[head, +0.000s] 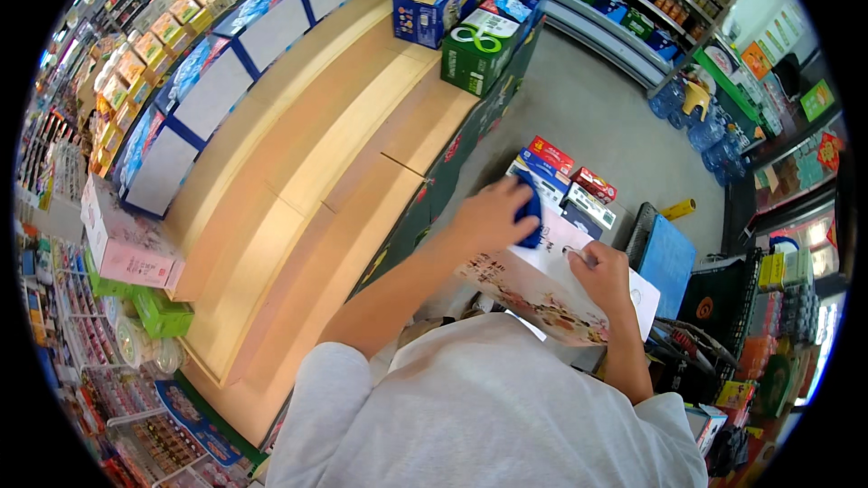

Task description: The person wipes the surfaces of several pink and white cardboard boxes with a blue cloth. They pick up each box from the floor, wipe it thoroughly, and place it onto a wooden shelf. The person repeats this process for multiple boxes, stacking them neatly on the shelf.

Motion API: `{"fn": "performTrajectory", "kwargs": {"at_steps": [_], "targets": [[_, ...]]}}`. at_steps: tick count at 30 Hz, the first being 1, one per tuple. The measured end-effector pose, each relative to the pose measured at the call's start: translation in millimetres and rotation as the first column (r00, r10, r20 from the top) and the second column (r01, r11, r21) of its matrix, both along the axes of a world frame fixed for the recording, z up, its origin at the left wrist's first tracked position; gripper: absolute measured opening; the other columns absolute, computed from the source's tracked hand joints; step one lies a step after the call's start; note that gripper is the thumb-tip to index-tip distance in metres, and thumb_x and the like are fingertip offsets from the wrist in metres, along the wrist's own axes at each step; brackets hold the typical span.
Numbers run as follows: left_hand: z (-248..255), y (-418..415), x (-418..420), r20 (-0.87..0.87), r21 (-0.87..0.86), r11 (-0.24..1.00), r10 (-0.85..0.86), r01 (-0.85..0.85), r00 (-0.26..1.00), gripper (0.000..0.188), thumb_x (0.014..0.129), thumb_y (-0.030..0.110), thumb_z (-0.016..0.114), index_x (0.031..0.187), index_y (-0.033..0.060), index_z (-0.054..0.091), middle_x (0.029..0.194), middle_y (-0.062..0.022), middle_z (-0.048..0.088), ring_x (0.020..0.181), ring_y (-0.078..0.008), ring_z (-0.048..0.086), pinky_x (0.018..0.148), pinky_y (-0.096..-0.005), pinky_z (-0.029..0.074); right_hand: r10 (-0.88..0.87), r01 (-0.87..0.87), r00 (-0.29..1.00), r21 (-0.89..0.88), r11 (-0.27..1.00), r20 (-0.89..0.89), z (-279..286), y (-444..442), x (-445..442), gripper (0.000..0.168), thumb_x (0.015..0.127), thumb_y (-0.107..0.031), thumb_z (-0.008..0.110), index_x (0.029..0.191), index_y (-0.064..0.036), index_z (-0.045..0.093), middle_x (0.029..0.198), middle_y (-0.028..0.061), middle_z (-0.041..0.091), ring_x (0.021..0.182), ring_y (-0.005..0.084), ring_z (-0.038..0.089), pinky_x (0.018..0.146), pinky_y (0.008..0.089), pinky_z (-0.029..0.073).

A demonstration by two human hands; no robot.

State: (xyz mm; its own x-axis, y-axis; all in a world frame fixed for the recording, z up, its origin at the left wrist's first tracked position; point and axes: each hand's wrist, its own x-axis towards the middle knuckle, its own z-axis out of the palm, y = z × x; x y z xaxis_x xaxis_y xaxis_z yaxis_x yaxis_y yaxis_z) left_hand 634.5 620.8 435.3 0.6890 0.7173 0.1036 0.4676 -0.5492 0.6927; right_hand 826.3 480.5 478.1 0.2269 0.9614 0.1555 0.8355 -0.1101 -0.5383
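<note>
My left hand (483,220) holds a bunched dark blue cloth (530,227) against the far end of a pale pink and white carton (542,305). Blossom artwork and dark lettering cover the carton's side. Curled on the carton's white top is my right hand (602,274), its fingers gripping at a small dark opening that is partly hidden. Just beyond the carton stand several smaller boxes, among them a blue and white one (546,173), a red one (594,184) and a white one (590,205).
On my left rises a stepped wooden display stand (325,169), with a green drinks carton (475,54) at its far end and a pink gift box (139,251) near its left end. Blue water jugs (708,135) stand by the wall. A blue panel (668,261) and a dark crate (722,298) are at right.
</note>
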Motion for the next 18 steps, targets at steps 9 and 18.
{"fn": "performTrajectory", "kwargs": {"at_steps": [9,18], "targets": [[-123,-5,-32,0.703,-0.647,0.718,0.433,0.256,0.563,0.05,0.098,0.023,0.034,0.142,0.0005,0.033,0.139,-0.0145,0.042,0.127,-0.0211,0.041,0.108,-0.031,0.028,-0.187,0.216,0.904,0.035,0.976,-0.386,38,-9,10,0.024,0.076,-0.014,0.072,0.064,-0.001,0.056,0.053,-0.0057,0.043,0.052,0.0025,0.036,0.045,0.0236,0.028],[-72,-4,3,0.27,-0.803,0.12,0.946,0.584,0.178,0.059,0.095,0.052,0.035,0.129,0.0062,0.05,0.132,-0.0104,0.053,0.122,-0.0263,0.049,0.104,-0.0386,0.035,-0.151,0.349,0.789,0.232,0.908,-0.596,81,-18,29,0.024,0.084,-0.01,0.063,0.063,-0.008,0.051,0.055,-0.0068,0.045,0.05,0.0006,0.035,0.048,0.0185,0.025]]}}
